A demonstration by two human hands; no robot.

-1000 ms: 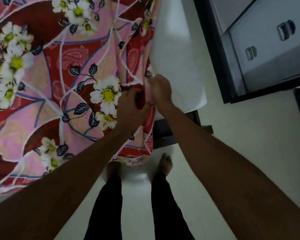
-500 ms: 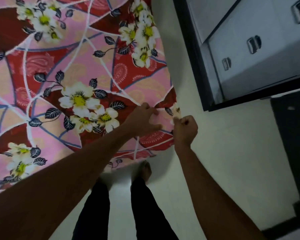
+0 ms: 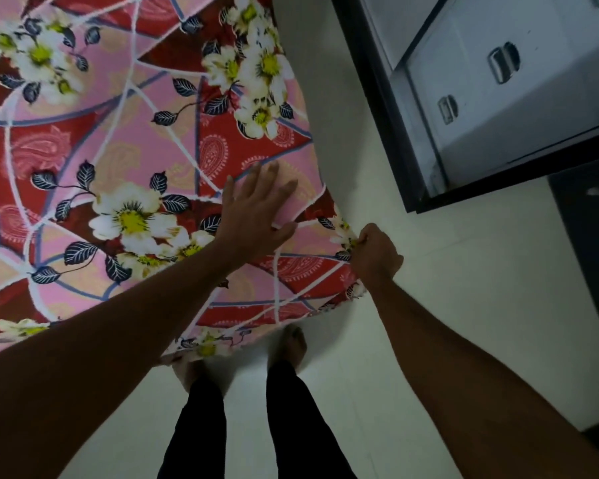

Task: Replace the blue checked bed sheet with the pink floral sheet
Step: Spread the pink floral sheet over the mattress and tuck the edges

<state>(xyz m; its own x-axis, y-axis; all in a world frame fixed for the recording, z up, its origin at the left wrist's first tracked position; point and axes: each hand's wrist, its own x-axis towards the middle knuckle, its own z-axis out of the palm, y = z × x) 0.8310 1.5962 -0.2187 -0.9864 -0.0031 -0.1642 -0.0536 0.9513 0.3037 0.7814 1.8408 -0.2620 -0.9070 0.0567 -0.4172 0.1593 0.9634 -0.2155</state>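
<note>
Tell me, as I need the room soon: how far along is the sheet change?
Done: the pink floral sheet lies spread over this corner. In hand: the left hand presses flat on it while the right hand grips the hanging edge. Left: tucking that edge under; other corners are out of view.

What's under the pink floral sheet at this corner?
Nothing shows: the pink floral sheet covers the whole corner. The left hand rests flat on top, the right hand grips its edge. Whatever lies beneath is hidden.
</note>
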